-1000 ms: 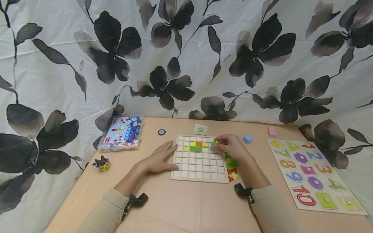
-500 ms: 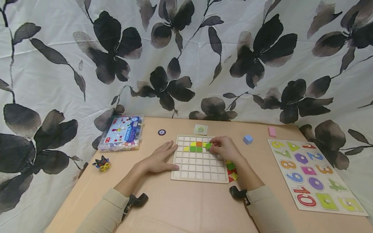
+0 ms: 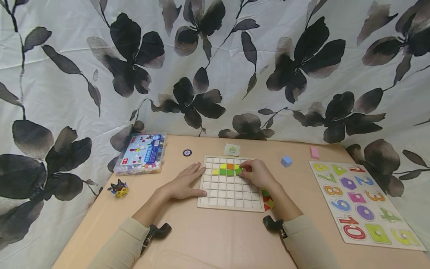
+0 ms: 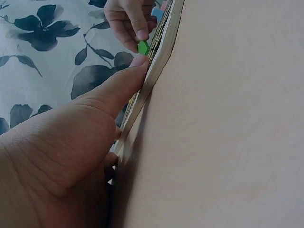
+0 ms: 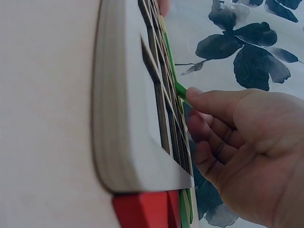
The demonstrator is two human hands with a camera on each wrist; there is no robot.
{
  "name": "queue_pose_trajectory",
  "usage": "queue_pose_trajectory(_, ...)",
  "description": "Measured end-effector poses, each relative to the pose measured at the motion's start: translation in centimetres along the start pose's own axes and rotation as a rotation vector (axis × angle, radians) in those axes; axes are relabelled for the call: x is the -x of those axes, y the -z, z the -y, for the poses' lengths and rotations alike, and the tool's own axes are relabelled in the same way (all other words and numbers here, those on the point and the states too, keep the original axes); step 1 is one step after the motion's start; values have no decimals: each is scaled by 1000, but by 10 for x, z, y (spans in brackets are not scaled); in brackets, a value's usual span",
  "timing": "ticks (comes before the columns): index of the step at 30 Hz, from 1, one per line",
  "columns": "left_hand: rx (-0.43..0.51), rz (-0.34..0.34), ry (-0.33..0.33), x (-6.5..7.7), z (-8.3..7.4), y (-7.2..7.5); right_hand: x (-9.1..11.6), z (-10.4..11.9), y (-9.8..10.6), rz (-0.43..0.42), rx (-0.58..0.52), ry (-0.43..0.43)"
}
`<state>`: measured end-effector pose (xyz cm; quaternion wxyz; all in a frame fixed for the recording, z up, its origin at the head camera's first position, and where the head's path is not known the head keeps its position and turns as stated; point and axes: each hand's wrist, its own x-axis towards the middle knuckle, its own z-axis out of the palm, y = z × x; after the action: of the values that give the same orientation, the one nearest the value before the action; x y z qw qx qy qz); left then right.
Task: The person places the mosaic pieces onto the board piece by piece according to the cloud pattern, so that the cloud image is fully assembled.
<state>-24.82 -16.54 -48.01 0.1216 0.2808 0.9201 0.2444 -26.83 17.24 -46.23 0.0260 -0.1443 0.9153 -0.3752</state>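
A pale wooden grid board (image 3: 231,195) lies on the table in the head view. Yellow, orange (image 3: 230,166) and green (image 3: 223,172) tiles fill several cells in its upper rows. My right hand (image 3: 259,174) pinches a green tile (image 3: 238,171) between thumb and fingers, beside the row's other green tiles. In the right wrist view that tile (image 5: 181,90) tilts at the board's surface, under the thumb tip. My left hand (image 3: 184,183) rests along the board's left side with fingers extended; the left wrist view shows its thumb (image 4: 118,88) against the board's edge (image 4: 161,59).
Loose red, green and yellow tiles (image 3: 270,203) lie by the board's right edge, partly behind the right forearm. A small card (image 3: 232,150), a blue cube (image 3: 286,161) and a pink block (image 3: 314,152) stand farther back. A number puzzle (image 3: 366,205) is right, a clear plastic box (image 3: 141,154) left.
My right hand has moved left and slightly toward me with the green tile, from the board's upper right to the second row's green tiles. My left hand has stayed put.
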Motion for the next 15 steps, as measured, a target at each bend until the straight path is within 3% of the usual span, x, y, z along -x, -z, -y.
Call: queue_pose_trajectory(15, 16, -5, -5, 1, -3, 1, 1, -2, -3, 40, 15, -8)
